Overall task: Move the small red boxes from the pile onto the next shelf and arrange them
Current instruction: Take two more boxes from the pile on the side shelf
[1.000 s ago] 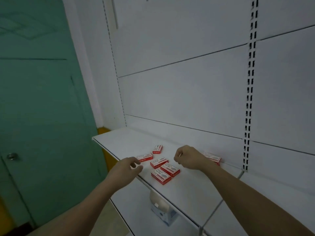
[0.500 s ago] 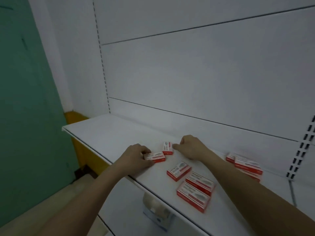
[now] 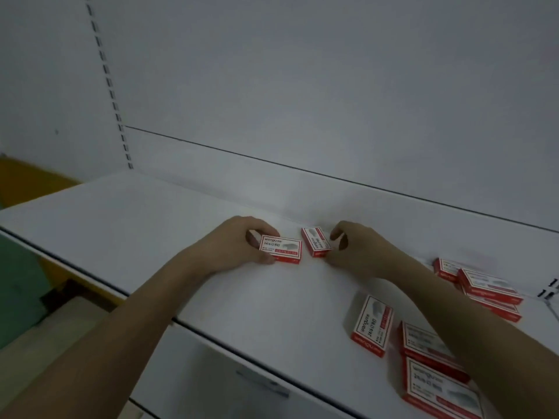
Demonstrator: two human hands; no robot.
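Two hands each pinch one red box on the shelf (image 3: 127, 225): left hand (image 3: 233, 244) the left box (image 3: 280, 249), right hand (image 3: 358, 247) the angled box (image 3: 316, 245), apparently aligning them side by side.

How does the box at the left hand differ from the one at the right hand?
The left hand's box lies crosswise, long side toward the shelf edge; the right hand's box is turned roughly lengthwise, angled. The left hand pinches its box; the right hand touches its box's side. Both lie flat, red-and-white, label up.
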